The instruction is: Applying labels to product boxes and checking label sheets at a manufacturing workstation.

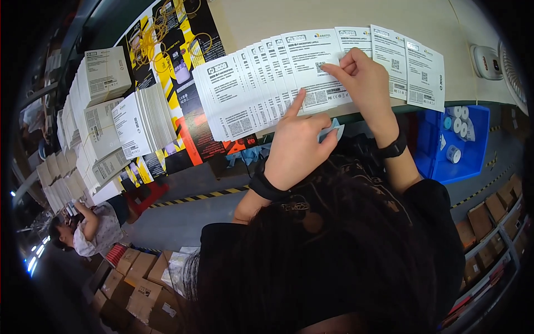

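A row of white printed cards (221, 83) lies overlapping along the table edge. My left hand (297, 147) stretches its index finger onto the front card (305, 53), while its thumb and other fingers close on a light-blue slip (332, 129). My right hand (364, 83) pinches thumb and index finger together at the small square code on that same card. Whatever is between those fingertips, if anything, is too small to make out. Right of this hand lie more cards, the last one (424, 75) at the row's end.
Stacks of white cards (104, 75) and a leaning bundle (133, 125) stand left, beside yellow rubber bands (161, 42) on a black-and-yellow printed sheet. A blue bin (464, 158) with white rolls sits below right. Cardboard boxes (146, 298) and another person (97, 228) are at lower left.
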Tool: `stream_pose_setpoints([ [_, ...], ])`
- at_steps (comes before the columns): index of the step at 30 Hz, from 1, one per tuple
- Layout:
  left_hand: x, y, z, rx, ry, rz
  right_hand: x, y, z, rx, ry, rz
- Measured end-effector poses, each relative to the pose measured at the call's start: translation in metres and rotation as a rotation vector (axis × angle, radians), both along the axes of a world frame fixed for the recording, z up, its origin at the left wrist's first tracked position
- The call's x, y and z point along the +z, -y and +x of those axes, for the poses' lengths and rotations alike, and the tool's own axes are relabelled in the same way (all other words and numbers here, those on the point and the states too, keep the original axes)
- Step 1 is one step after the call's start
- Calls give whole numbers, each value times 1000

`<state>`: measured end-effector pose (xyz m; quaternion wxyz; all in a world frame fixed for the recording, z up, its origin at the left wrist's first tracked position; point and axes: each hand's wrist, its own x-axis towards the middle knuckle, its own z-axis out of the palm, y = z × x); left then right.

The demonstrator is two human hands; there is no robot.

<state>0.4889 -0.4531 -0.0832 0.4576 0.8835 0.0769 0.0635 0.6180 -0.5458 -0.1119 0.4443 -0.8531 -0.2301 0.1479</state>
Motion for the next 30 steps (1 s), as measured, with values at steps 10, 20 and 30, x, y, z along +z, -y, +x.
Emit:
stream_pose_setpoints([
  [10, 2, -2, 0, -17, -34, 10, -13, 0, 6, -64, 170, 8],
  [20, 11, -9, -15, -50, 1, 67, 18, -5, -11, 620, 564, 121],
  [30, 9, -11, -15, -25, -6, 55, 16, 24, 4, 713, 601, -183],
])
